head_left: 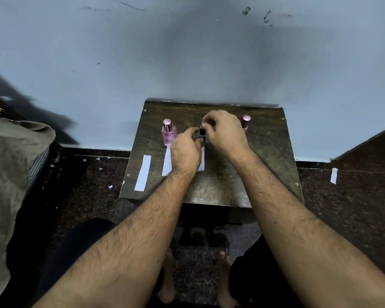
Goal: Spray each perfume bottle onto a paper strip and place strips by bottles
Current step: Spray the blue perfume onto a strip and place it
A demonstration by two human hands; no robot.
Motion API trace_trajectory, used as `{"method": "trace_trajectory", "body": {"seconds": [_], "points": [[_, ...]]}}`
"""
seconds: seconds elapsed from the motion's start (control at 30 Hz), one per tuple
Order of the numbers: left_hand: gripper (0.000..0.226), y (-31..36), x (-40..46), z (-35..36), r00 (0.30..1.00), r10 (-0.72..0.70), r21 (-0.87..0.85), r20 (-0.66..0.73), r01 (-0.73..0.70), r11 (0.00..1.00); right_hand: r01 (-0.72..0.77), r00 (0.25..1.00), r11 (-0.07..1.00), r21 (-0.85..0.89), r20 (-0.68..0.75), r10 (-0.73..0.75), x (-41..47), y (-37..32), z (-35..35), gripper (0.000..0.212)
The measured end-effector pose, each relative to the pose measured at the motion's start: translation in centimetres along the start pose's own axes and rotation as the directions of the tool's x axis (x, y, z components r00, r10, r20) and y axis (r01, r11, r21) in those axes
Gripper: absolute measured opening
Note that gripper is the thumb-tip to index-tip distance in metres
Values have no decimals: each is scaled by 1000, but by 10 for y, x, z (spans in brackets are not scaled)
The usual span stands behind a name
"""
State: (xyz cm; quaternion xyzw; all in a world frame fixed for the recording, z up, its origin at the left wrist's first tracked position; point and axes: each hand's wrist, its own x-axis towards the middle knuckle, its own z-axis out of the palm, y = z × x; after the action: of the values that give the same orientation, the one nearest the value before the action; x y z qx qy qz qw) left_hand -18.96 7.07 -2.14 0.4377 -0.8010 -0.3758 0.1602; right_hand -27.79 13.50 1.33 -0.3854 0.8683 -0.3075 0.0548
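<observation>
On the small dark wooden table (220,187) stand a pink perfume bottle (169,132) at the left and a darker bottle with a pink cap (245,121) at the right, partly hidden by my right hand. Between them is a small dark bottle (202,132). My left hand (186,150) grips its lower part and my right hand (223,130) pinches its top. Three white paper strips show: one (143,173) near the left edge, one (167,164) below the pink bottle, one (202,162) mostly hidden under my hands.
The table stands against a pale blue wall (187,52). A grey-green bag (11,165) lies at the left. Paper scraps (333,175) lie on the dark speckled floor. A dark wooden panel (373,150) is at the right. My bare feet (222,278) are below the table.
</observation>
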Motion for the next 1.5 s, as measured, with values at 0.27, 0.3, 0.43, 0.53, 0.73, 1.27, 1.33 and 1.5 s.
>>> {"method": "trace_trajectory", "body": {"seconds": [0.27, 0.3, 0.43, 0.53, 0.73, 1.27, 1.33, 1.5], "points": [[25, -4, 6, 2, 999, 41, 12, -8, -41, 999, 9, 998, 1000, -28, 56, -7, -1, 3, 3, 12], [25, -6, 7, 2, 999, 44, 19, -4, -44, 999, 11, 998, 1000, -26, 56, -9, -1, 3, 4, 12], [24, -9, 9, 1, 999, 47, 24, 10, -47, 999, 18, 998, 999, -35, 57, -16, -2, 0, 7, 11], [22, -10, 9, 1, 999, 37, 23, 27, -38, 999, 11, 998, 999, -49, 55, -8, -3, -2, 7, 10], [20, -8, 7, -1, 998, 22, 4, 55, -22, 1000, 16, 996, 996, -92, 88, -8, -3, -3, 6, 8], [34, -7, 3, -3, 999, 5, -6, 40, -5, 1000, -44, 998, 995, -86, 48, 49, -7, 1, -4, 34], [38, -8, 1, -3, 999, 5, -17, 36, -4, 1000, -58, 997, 996, -73, 52, 62, -10, 2, -4, 34], [36, -10, -9, -9, 999, 23, 7, 23, -23, 1000, -99, 995, 994, -55, 28, 100, -16, 2, -5, 34]]}}
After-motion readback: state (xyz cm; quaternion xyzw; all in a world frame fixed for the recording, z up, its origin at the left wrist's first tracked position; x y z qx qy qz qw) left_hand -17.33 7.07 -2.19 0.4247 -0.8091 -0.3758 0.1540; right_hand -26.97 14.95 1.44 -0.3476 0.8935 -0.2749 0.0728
